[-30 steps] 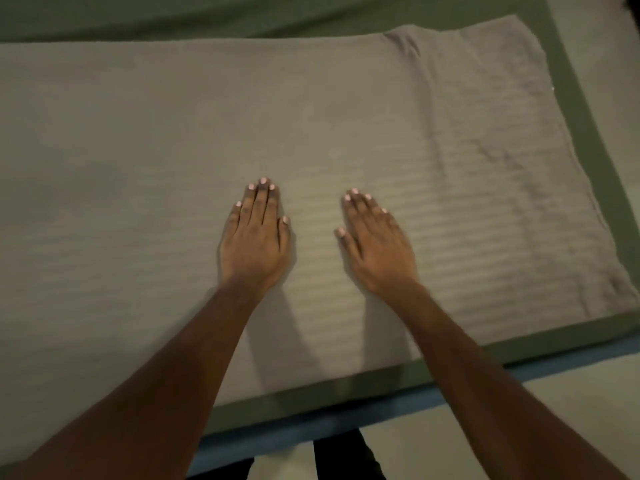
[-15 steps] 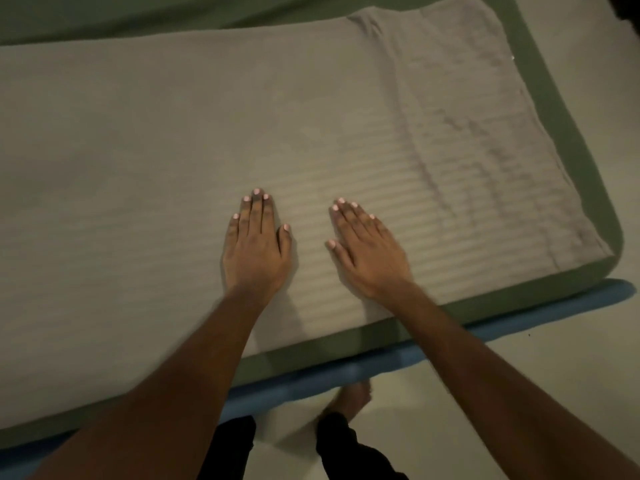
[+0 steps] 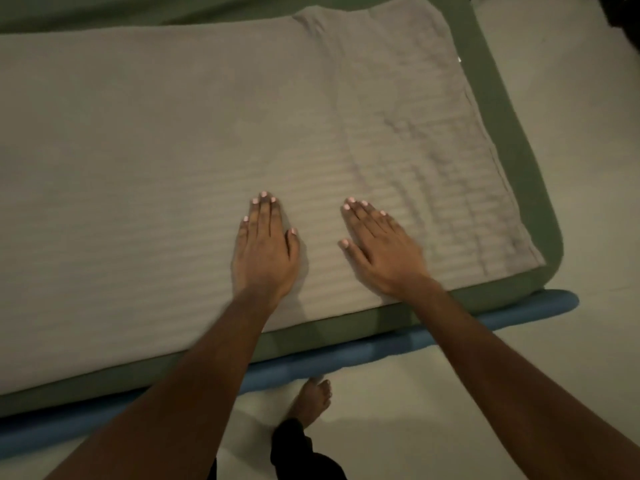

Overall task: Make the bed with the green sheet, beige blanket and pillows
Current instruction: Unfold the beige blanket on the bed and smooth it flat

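Beige blanket lay spread over the green sheet; left hand and right hand pressed flat on it, fingers straight, seemingly to smooth wrinkles. No pillows showed.

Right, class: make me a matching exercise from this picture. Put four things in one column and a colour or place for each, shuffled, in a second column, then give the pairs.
Column A
1. blanket
2. sheet
3. mattress edge
4. bare foot

Column B
a. on the floor beside the bed
b. blue, lowest layer
c. green border showing round the top layer
d. beige, under the flat left hand and right hand

Pairs: 1-d, 2-c, 3-b, 4-a
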